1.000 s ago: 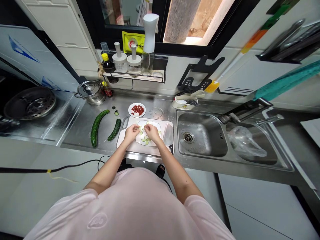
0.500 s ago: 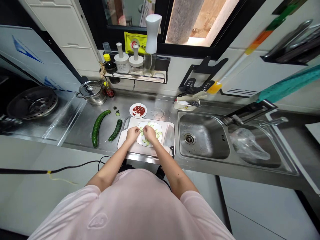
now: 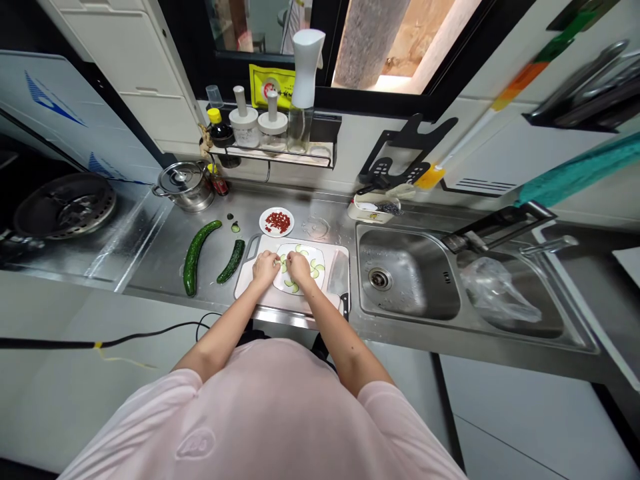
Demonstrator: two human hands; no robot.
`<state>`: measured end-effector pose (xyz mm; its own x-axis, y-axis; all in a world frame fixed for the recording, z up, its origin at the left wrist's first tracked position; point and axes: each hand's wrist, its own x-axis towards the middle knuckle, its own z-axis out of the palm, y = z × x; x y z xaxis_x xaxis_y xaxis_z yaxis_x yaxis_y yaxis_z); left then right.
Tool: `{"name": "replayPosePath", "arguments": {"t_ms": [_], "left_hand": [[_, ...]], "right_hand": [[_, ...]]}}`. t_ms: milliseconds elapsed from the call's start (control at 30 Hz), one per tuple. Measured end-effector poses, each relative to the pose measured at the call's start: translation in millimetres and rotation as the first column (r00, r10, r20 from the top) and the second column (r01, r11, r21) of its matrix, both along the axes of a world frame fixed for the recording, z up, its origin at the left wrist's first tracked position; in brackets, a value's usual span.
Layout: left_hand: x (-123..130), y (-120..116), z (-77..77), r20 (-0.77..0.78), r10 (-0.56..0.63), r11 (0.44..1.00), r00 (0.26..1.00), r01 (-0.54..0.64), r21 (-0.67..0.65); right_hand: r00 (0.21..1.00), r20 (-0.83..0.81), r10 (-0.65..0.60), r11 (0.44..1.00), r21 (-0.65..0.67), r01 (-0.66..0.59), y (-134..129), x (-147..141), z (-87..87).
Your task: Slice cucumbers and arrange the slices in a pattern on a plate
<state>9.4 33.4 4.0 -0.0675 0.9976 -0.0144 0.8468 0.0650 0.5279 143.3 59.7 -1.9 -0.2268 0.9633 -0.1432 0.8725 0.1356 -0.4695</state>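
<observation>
A white plate point(image 3: 301, 251) lies on a pale cutting board point(image 3: 260, 300), with thin green-edged cucumber slices point(image 3: 317, 269) arranged on it. My left hand point(image 3: 266, 267) is at the plate's left edge, its fingers pinched on something too small to make out. Over the middle of the plate, my right hand point(image 3: 299, 268) has its fingertips together; what they hold, if anything, is hidden. A knife point(image 3: 339, 275) rests along the board's right side. Left of the board lie a cut cucumber point(image 3: 231, 261) and a longer whole cucumber point(image 3: 199, 257).
Behind the board stands a small plate of chopped red pieces point(image 3: 277, 221). A lidded steel pot point(image 3: 184, 185) is at the back left. On the right is a sink point(image 3: 407, 273), with a plastic bag point(image 3: 497, 287) in the second basin. A condiment shelf point(image 3: 280, 155) hangs above.
Both hands stay almost in place over the plate, with only slight shifts of the fingers. The other objects have not moved.
</observation>
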Motion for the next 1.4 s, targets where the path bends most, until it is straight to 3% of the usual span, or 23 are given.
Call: {"name": "replayPosePath", "arguments": {"t_ms": [167, 333, 700, 1067, 1300, 1400], "left_hand": [[-1.4, -9.3, 3.1, -0.065, -0.094, 0.993, 0.993, 0.099, 0.068], [-3.1, -17.1, -4.2, -0.165, -0.231, 0.965, 0.959, 0.247, 0.088], [-7.2, -14.1, -7.7, -0.359, -0.314, 0.931, 0.879, 0.359, 0.062], [-7.1, -11.7, -8.0, -0.353, -0.323, 0.929, 0.878, 0.365, 0.057], [-9.2, -8.6, -6.4, -0.258, -0.244, 0.959, 0.935, 0.272, 0.08], [-8.8, -8.9, -6.5, -0.258, -0.257, 0.954, 0.931, 0.286, 0.084]], "right_hand": [[0.996, 0.079, 0.03, 0.997, 0.067, -0.035, -0.7, -2.2, -1.0], [0.99, 0.128, 0.056, 0.995, 0.074, -0.066, -1.2, -4.1, -1.6], [0.982, 0.18, 0.06, 0.993, 0.093, -0.077, -5.6, -1.1, 0.1], [0.98, 0.181, 0.077, 0.994, 0.062, -0.09, -11.4, 2.7, -1.7], [0.984, 0.178, 0.02, 0.994, 0.107, -0.04, -11.9, 9.2, -1.8], [0.982, 0.19, 0.019, 0.995, 0.091, -0.037, -13.3, 11.5, -2.1]]}}
